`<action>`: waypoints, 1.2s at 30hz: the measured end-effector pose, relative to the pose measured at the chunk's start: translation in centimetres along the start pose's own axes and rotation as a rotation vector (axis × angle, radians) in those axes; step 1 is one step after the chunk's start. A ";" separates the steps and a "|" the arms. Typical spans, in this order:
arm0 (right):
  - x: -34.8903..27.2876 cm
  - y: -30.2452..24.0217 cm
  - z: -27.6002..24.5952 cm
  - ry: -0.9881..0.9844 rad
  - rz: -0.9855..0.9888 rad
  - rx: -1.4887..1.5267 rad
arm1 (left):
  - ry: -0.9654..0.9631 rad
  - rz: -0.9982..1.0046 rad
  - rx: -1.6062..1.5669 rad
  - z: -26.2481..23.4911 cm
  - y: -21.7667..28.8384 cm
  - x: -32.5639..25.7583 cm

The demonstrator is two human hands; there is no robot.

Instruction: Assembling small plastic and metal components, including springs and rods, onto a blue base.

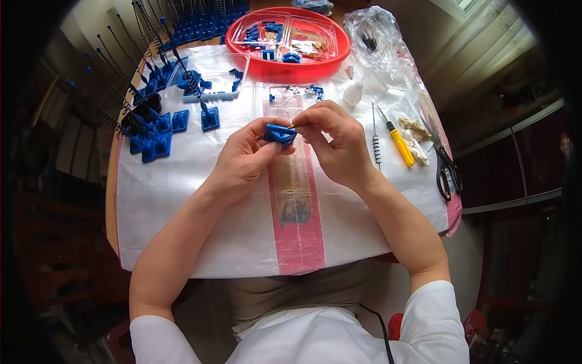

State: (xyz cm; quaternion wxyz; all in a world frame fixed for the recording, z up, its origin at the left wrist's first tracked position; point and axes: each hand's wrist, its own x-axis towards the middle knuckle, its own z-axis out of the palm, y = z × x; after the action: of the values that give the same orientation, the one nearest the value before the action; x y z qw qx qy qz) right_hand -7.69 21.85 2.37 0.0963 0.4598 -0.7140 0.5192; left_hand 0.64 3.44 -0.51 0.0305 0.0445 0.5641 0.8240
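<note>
Over the middle of the table, my left hand [241,159] pinches a small blue plastic base [279,134] between thumb and fingers. Right beside it is my right hand [332,141], its thumb and forefinger pressed together at the base's right edge. Something small and thin, yellowish, shows at those fingertips; its kind is too small to make out. Behind both hands, a clear tray [282,108] carries tiny blue and white pieces. Left of my left hand stands a blue base with a black spring [210,118] rising from it.
A red basin [336,65] at the back holds clear boxes of blue parts. Many blue bases with springs [159,142] crowd the left side, near a clear container [224,95]. To the right lie a loose spring [376,150], a yellow-handled screwdriver [402,148], black scissors [446,170] and plastic bags [388,51].
</note>
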 end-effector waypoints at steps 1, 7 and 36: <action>-0.1 0.2 0.0 -0.013 -0.019 -0.001 | -0.011 -0.007 0.016 0.0 0.0 0.0; -0.1 -0.1 -0.2 -0.077 -0.043 -0.110 | 0.043 0.052 0.042 0.8 0.0 -0.2; -1.4 1.4 1.0 -0.298 0.127 -0.261 | 0.208 0.361 1.354 2.1 2.3 -1.6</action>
State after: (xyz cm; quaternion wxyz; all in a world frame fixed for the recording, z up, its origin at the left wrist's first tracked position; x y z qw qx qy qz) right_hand -7.59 21.85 0.14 0.0153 0.4692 -0.8090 0.3537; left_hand 2.46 4.35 2.30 -0.1949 0.0674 0.9363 0.2843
